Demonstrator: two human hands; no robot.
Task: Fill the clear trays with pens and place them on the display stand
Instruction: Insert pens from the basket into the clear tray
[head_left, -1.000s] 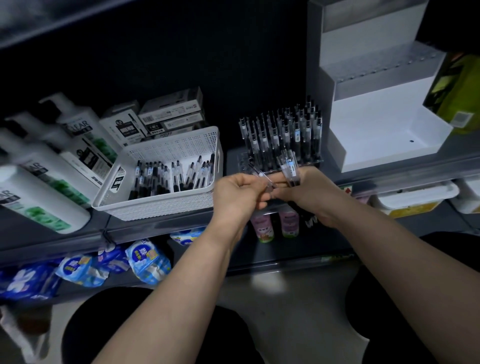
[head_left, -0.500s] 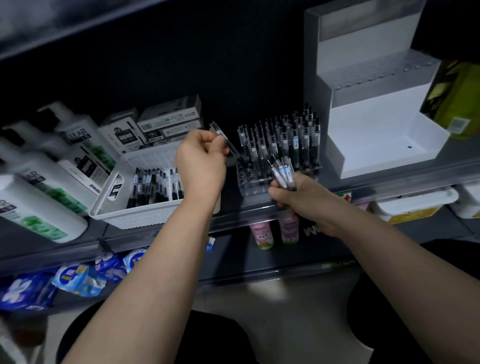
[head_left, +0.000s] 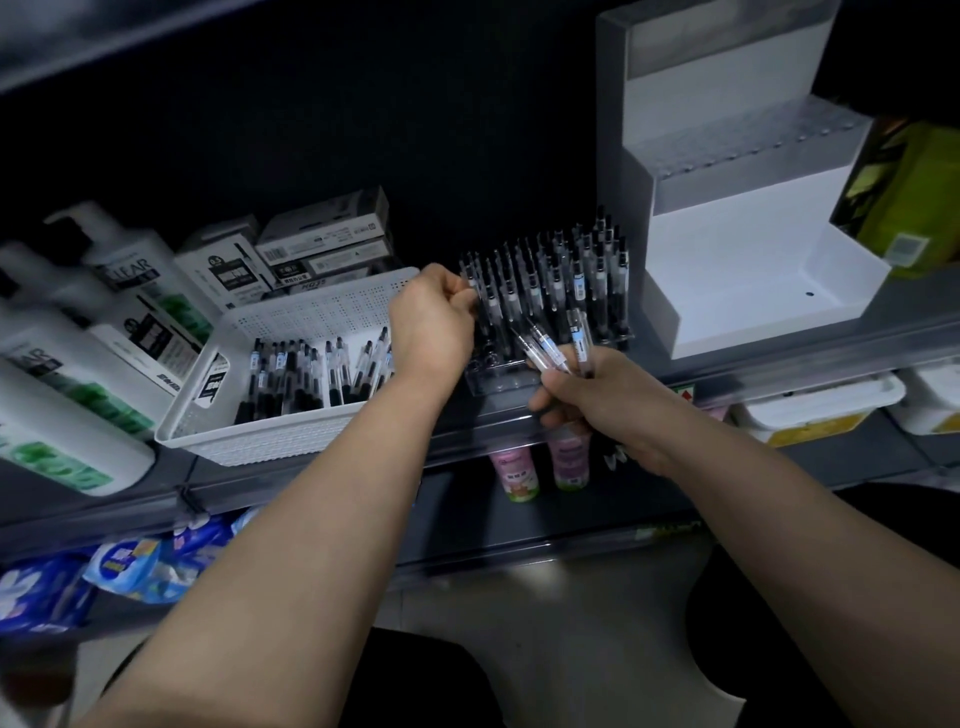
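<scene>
The tray (head_left: 493, 376) sits on the shelf (head_left: 779, 358) between the basket (head_left: 291, 441) and the stand (head_left: 737, 270). It's already packed with upright pens (head_left: 550, 280) across most of its holes, and only the front-left bit looks unfilled. The left hand (head_left: 431, 322) is up at the tray's left edge with its fingers (head_left: 460, 300) curled in tight, pinching one pen (head_left: 471, 283) near the top end. That pen runs down from the fingertips into the left-most row, so my guess is it's going into a hole there, but it's too dark down low to see whether it's seated. Holding it high makes sense, since that leaves the barrel free to slide down between its neighbours. The right hand (head_left: 602, 400) hangs just in front of the tray, fist wrapped round a little bunch of spares (head_left: 550, 348). I think there are three or four, fanned upward and overlapping the front row from this angle. It reads as a feeder setup: stock parked right beside the holes, so the left hand only has a short trip for each one. There are more loose pens (head_left: 311, 374) lying in the basket, so supply isn't an issue. I'd say this tray is nearly full, and the stand is right next to it for the move over.
</scene>
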